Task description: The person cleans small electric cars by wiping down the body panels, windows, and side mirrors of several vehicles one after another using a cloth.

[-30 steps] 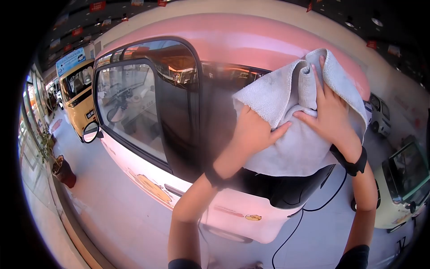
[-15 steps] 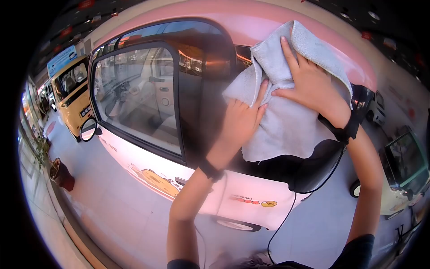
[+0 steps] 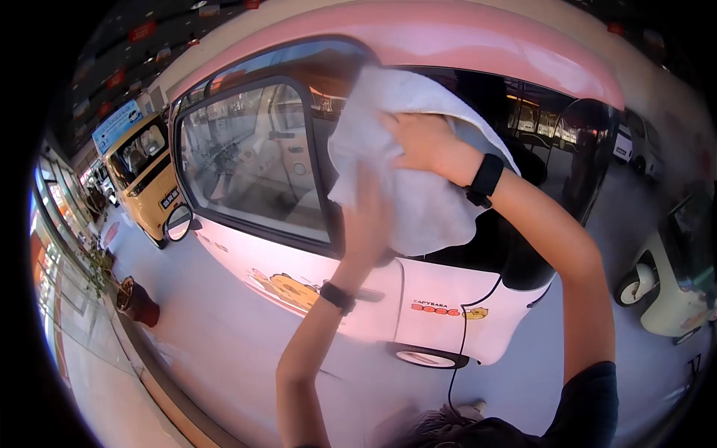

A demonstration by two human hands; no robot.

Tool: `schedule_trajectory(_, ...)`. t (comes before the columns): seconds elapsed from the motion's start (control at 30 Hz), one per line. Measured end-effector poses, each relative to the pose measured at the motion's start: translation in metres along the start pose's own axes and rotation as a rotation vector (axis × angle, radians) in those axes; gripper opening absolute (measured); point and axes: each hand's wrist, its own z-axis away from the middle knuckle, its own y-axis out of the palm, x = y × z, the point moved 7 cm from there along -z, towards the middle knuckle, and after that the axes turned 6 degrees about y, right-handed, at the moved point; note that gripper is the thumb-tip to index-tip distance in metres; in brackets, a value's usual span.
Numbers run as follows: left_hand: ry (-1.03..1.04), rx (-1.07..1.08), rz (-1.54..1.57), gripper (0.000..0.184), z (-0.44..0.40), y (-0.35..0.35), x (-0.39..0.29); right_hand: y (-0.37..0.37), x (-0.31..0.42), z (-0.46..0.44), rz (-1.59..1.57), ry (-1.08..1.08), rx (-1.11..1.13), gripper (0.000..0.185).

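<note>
A pale grey-white cloth (image 3: 426, 201) lies bunched against the dark side window of a small pink car (image 3: 478, 37), just below its roof edge. My right hand (image 3: 429, 145) is on the upper part of the cloth and holds it to the glass, its fingertips partly sunk in the folds. Lower and further left, my left hand (image 3: 366, 224) touches the cloth's left edge by the door frame. Motion blurs the left fingers, so their grip is unclear. Each wrist wears a black band, and the cloth covers part of the window.
The car's door window (image 3: 254, 164) and round side mirror (image 3: 178, 222) are to the left. A thin black cable (image 3: 461, 351) hangs down the car's side. A tan vehicle (image 3: 142, 179), a potted plant (image 3: 137, 302) and a pale green vehicle (image 3: 672, 276) stand around.
Both hands and the cloth have moved left across the window towards the door frame, baring the rear glass. The cloth has spread flatter at the top, and the view has shifted.
</note>
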Motion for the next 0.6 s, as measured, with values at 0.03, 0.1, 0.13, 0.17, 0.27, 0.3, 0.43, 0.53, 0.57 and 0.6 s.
schedule_trajectory(0.03,-0.003,0.034,0.021,0.054,0.019,0.007,-0.004,0.009,0.006,0.011,-0.064,-0.006,0.032,0.078)
schedule_trajectory(0.1,0.005,0.11,0.071,0.054,0.055,0.021,-0.01,0.036,0.016,0.031,-0.164,-0.011,0.114,0.074)
schedule_trajectory(0.13,0.018,0.155,0.099,0.054,0.074,0.026,-0.013,0.056,0.019,0.039,-0.204,-0.009,0.164,0.076)
schedule_trajectory(0.17,0.033,0.203,0.115,0.053,0.09,0.031,-0.017,0.075,0.021,0.052,-0.268,-0.003,0.205,0.076)
schedule_trajectory(0.27,0.087,0.363,0.136,0.05,0.133,0.038,-0.028,0.127,0.024,0.092,-0.563,0.049,0.297,0.064)
schedule_trajectory(0.3,0.046,0.422,0.214,0.049,0.143,0.039,-0.03,0.143,0.024,0.104,-0.701,0.079,0.317,0.056)
schedule_trajectory(0.43,0.164,0.501,0.314,0.047,0.156,0.04,-0.046,0.194,0.016,0.14,-0.884,0.025,0.402,0.049)
schedule_trajectory(0.53,0.393,0.496,0.231,0.045,0.141,0.041,-0.064,0.18,0.009,0.151,-0.688,-0.132,0.44,0.059)
schedule_trajectory(0.57,0.435,0.516,0.224,0.045,0.13,0.044,-0.068,0.163,0.005,0.15,-0.628,-0.18,0.439,0.061)
schedule_trajectory(0.6,0.481,0.536,0.216,0.045,0.118,0.047,-0.071,0.149,-0.001,0.144,-0.608,-0.168,0.469,0.063)
